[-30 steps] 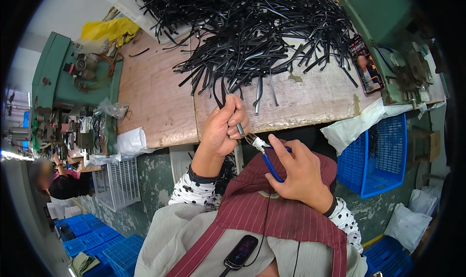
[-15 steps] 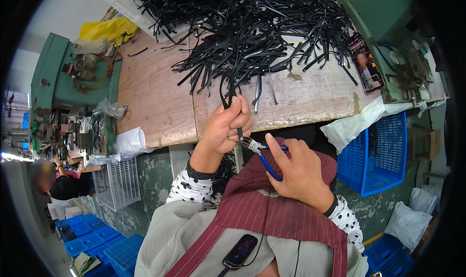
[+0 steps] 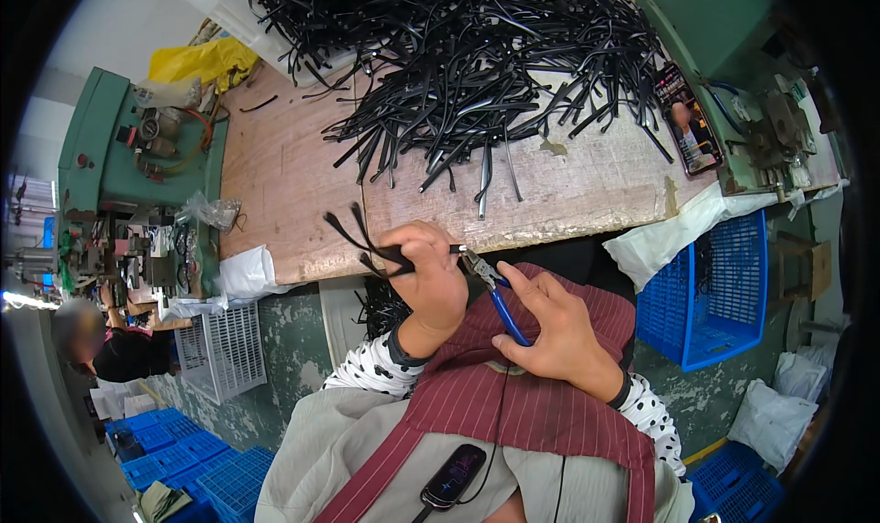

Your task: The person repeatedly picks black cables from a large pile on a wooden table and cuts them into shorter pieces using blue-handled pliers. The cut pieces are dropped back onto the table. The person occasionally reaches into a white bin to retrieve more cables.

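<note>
My left hand [image 3: 431,280] is closed round several thin black eyeglass temples [image 3: 359,237]. Their curved ends fan out to the left, above the near edge of the bench, and one straight end pokes out past the fingers on the right. That end meets the jaws of blue-handled cutting pliers [image 3: 507,315], held in my right hand [image 3: 568,340]. Whether the jaws are closed on it is too small to tell. Beyond my hands, a big heap of similar black temples [image 3: 477,92] covers the back of the wooden bench [image 3: 284,184].
Green machines [image 3: 87,147] flank the bench on both sides. A phone [image 3: 687,124] leans at the right. Below the bench stand a blue crate [image 3: 683,294] on the right and a white crate [image 3: 220,349] on the left. Another person [image 3: 133,353] is at the far left.
My left hand has turned and come down toward me, swinging the temples from pointing at the heap to pointing left. My right hand keeps the pliers at their straight end.
</note>
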The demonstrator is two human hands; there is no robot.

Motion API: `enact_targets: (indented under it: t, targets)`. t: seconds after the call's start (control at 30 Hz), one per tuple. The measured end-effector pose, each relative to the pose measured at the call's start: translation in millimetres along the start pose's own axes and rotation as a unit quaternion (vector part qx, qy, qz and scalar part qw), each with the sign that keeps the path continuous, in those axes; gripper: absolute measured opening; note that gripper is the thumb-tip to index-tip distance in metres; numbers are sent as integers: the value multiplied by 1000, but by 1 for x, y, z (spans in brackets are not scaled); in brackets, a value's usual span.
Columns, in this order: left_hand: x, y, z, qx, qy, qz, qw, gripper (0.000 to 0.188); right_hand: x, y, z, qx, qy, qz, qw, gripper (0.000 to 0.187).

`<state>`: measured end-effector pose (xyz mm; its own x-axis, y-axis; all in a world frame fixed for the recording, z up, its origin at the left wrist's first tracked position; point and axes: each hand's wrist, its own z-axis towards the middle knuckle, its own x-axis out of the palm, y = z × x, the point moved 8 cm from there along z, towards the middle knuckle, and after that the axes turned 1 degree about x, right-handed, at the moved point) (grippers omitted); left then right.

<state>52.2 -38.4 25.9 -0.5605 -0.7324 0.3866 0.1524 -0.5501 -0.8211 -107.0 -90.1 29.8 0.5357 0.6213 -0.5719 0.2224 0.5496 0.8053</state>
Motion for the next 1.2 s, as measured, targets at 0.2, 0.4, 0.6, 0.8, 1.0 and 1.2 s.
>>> enact_targets:
  t: [0.2,0.4,0.6,0.8,1.0,1.2]
  targets:
    - [1,1,-4,-34,-13,39,999,33,2,-9,-2,39,34,25,998,83]
    - [-6,30,-1,-228,-18,-78,970,24,7,-18,-5,83,42,66,993,78]
    - [-13,39,56,20,106,394,913,14,8,-28,-10,126,35,56,990,81]
    - [1,65,68,80,161,625,759,13,7,-20,-11,83,22,21,996,83]
    - [3,52,59,-136,175,202,954,14,-2,-25,-7,77,-24,3,997,87]
    - [10,48,21,-472,175,-165,848,30,-15,3,3,-20,-46,-118,992,82]
